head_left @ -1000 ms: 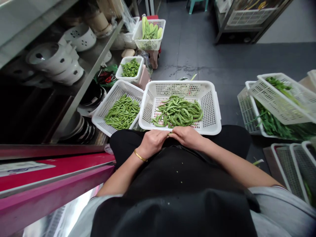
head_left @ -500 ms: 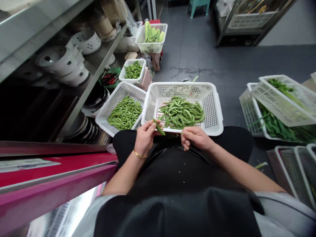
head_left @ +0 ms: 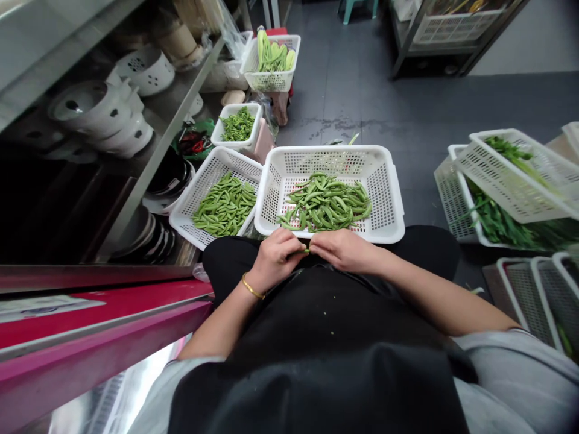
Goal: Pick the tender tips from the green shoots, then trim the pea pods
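My left hand, with a gold bracelet at the wrist, is closed on a green pea pod. Only a short piece of the pod shows; the fingers hide the remainder. My right hand pinches the pod's other end, so both hands meet over my lap. Just beyond them a white perforated basket holds a loose heap of pea pods. To its left, a second white basket contains more pea pods.
A small white bin of green peppers and a basket of long pale-green vegetables stand farther back left. Metal shelving with white pots lines the left. Stacked baskets of leafy greens stand on the right.
My hands have come together: the right moved left to the pod in my left hand. The left hand has turned, and the pod is now mostly covered. The view has shifted slightly.
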A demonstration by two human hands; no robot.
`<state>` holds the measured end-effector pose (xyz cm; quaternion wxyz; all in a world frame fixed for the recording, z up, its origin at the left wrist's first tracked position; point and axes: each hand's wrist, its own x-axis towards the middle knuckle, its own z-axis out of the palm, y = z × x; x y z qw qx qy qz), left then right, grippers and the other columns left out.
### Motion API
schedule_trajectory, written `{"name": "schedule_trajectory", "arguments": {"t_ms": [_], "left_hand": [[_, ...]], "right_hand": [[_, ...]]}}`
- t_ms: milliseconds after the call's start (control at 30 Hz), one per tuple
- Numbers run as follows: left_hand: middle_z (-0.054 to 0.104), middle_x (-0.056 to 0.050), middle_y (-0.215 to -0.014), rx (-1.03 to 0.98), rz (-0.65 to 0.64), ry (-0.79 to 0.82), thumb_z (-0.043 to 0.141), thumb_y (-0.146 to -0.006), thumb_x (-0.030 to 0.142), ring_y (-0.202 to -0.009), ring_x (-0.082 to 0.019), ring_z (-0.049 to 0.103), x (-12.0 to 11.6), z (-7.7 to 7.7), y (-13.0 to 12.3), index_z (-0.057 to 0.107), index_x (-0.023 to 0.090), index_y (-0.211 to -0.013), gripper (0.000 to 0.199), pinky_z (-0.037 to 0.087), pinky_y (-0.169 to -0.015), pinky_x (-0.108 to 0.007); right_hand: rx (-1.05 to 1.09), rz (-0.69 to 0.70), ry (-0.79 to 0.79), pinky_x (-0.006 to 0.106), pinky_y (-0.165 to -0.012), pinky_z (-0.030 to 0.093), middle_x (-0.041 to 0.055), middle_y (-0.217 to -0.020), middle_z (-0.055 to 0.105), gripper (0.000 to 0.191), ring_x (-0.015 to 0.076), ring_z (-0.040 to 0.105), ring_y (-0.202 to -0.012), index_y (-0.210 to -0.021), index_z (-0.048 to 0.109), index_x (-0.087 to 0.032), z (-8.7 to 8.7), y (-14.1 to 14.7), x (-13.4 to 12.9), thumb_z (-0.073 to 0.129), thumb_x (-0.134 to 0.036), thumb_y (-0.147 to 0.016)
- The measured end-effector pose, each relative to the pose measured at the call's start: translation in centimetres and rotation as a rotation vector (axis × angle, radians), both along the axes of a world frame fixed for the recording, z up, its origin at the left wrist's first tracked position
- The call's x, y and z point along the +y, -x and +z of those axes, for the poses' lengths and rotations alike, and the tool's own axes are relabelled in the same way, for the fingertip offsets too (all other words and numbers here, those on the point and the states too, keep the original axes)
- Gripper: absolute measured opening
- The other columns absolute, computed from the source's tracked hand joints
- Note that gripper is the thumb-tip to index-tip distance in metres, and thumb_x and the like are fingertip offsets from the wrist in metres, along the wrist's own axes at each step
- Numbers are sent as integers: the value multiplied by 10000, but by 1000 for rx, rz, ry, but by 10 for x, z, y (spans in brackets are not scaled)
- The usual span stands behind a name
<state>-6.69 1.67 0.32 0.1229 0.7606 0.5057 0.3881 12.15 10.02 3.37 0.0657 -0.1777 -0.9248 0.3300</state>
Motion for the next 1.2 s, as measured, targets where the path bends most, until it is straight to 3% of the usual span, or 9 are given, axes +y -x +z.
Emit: {"name": "schedule_trajectory", "arguments": {"t_ms": [200,367,433,600,733,867,1000,1133,1200], "left_hand": [[498,-42,-720,235,3,73,488,-859,151,-723,-167,462,-7,-6,-6,548,171,-723,150,382,-630,-280],[482,-40,-734,180,-1,105,497,-848,136,-725,-168,456,-7,-13,-12,506,168,-731,122,379,-626,-284],[482,-32,-731,76,-1,88,516,-846,143,-707,-158,453,-7,-15,-14,500,170,-756,96,383,-622,-280],[498,-5,-703,-233,-12,35,600,-824,173,-674,-131,462,-7,-18,-21,528,180,-798,77,394,-615,-267],[507,7,-733,-652,173,72,676,-784,234,-673,-109,499,-1,-15,-12,524,184,-809,162,427,-638,-250],[544,19,-725,-993,345,54,685,-776,299,-657,-103,552,6,-7,17,478,199,-845,241,476,-667,-252],[594,15,-707,-1170,224,330,610,-809,325,-599,-111,571,6,-2,29,440,206,-893,224,509,-611,-269],[514,50,-599,-1330,51,624,587,-736,249,-488,-95,486,12,-5,7,417,199,-811,192,488,-477,-253],[395,89,-508,-1400,25,702,605,-696,221,-395,-58,354,18,-8,-3,397,198,-756,217,368,-369,-175]], "right_hand": [[-123,42,-213,262,-567,285,56,-700,582,272,126,454,-584,-737,539,-155,-22,2,-11,373,-246,-932],[18,-74,-126,269,-573,322,59,-687,570,192,133,458,-594,-703,508,-158,-35,1,-13,409,-200,-861],[138,-148,108,257,-571,358,28,-631,544,223,122,466,-571,-694,494,-168,-38,-1,-13,390,-228,-882],[395,-278,1024,237,-474,452,-48,-534,507,265,93,490,-437,-746,471,-180,-47,4,-19,453,-403,-888],[465,-416,1208,240,-429,459,-72,-493,459,279,89,466,-406,-722,475,-180,-56,-2,-19,550,-429,-822],[185,-400,933,235,-470,427,-57,-475,484,261,96,477,-429,-705,530,-181,-56,-44,-3,541,-416,-817],[-301,-193,374,240,-548,403,-1,-586,621,223,123,544,-533,-719,660,-181,-46,-73,27,621,-397,-758],[-473,-516,-127,283,-667,426,126,-888,704,371,224,635,-802,-925,690,-145,-57,-46,64,476,-444,-877],[-630,-549,-222,302,-692,426,192,-997,689,359,278,633,-893,-968,690,-94,-71,-26,82,519,-390,-858]]}}
